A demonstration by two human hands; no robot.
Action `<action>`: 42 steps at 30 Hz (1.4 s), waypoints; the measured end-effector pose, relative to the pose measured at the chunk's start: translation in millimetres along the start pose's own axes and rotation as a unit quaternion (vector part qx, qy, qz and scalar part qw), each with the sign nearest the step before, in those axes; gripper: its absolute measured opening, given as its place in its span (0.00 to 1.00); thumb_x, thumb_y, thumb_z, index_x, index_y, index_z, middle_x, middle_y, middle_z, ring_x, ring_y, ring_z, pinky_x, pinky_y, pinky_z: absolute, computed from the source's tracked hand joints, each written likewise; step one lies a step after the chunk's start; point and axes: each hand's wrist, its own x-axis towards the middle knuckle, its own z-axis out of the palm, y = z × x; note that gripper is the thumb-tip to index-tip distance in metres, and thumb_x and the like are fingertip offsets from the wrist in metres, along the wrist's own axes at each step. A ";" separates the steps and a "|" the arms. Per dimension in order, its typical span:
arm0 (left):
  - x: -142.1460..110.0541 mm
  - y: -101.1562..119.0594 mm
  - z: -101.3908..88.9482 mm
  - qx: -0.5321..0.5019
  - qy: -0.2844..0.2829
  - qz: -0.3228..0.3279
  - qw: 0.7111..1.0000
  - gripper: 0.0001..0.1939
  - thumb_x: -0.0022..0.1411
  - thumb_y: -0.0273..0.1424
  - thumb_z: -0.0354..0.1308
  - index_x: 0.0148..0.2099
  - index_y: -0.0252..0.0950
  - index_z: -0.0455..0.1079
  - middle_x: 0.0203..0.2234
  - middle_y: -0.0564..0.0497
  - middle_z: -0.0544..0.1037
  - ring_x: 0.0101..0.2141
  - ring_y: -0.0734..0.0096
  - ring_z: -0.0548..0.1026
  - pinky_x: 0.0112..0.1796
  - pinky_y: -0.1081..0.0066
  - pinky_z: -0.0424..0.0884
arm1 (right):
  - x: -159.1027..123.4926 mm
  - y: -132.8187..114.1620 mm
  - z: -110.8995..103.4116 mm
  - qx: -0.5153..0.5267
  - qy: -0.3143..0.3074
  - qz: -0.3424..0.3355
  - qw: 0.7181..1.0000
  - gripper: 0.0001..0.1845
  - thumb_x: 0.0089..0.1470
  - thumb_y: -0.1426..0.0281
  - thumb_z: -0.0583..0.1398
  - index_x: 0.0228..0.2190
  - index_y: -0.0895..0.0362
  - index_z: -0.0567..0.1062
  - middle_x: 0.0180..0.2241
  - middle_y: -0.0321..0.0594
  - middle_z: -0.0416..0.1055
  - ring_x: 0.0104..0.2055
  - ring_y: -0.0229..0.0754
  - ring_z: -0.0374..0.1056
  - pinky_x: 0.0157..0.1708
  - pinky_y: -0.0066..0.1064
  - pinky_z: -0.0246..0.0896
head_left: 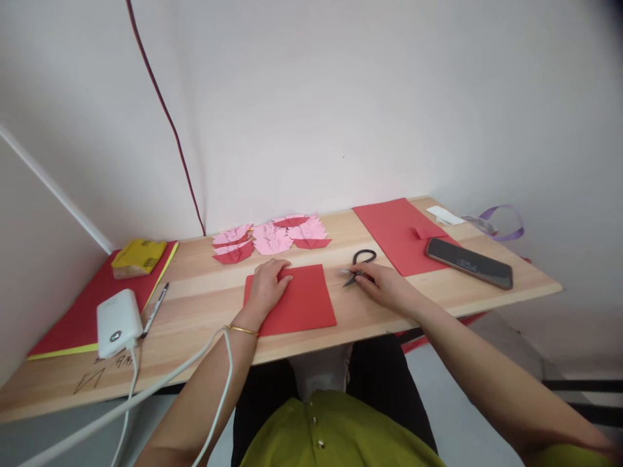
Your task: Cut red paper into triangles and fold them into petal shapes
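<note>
Only a hand-drawn mark like "N" shows on the wooden table [204, 305] at its near left edge

Matt red paper sheet [296, 298] lies on smooth pale wood table [195, 311]; scissors [360, 264] look dark metal, phone [468, 262] glossy.

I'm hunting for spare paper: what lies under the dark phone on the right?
The dark flat phone rests partly on a large red paper sheet and partly on the bare wooden table. Anything beneath its body is hidden.
</note>
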 end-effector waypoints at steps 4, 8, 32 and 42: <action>1.3 4.0 -1.1 0.002 0.001 -0.005 1.000 0.08 0.59 0.35 0.55 0.37 0.37 0.70 0.32 0.49 0.75 0.36 0.65 0.71 0.41 0.64 0.65 | -3.3 -1.2 4.7 -0.009 0.026 -0.008 1.000 0.18 0.58 0.67 0.51 0.49 0.54 0.70 0.48 0.43 0.72 0.48 0.47 0.68 0.46 0.37 0.64; 1.4 6.0 -2.8 -0.004 -0.010 0.013 1.000 0.09 0.60 0.35 0.53 0.30 0.37 0.69 0.27 0.51 0.74 0.32 0.68 0.70 0.41 0.65 0.63 | -5.1 -2.3 5.6 -0.015 0.037 -0.003 0.999 0.19 0.58 0.67 0.51 0.49 0.53 0.70 0.48 0.44 0.72 0.48 0.47 0.68 0.46 0.39 0.65; -2.4 5.6 4.1 0.055 0.000 0.109 0.992 0.15 0.66 0.31 0.43 0.42 0.36 0.72 0.39 0.45 0.77 0.40 0.64 0.71 0.44 0.61 0.65 | -7.4 -17.8 -4.8 0.026 0.042 -0.072 0.996 0.18 0.59 0.67 0.50 0.50 0.52 0.69 0.44 0.44 0.72 0.44 0.45 0.69 0.42 0.35 0.65; -2.4 2.8 5.8 0.054 -0.007 0.104 0.993 0.15 0.67 0.33 0.43 0.42 0.36 0.72 0.39 0.45 0.77 0.41 0.65 0.71 0.45 0.62 0.65 | -8.0 -9.2 -0.3 -0.034 -0.012 -0.099 0.994 0.18 0.60 0.66 0.50 0.48 0.55 0.71 0.42 0.46 0.72 0.43 0.45 0.69 0.42 0.35 0.63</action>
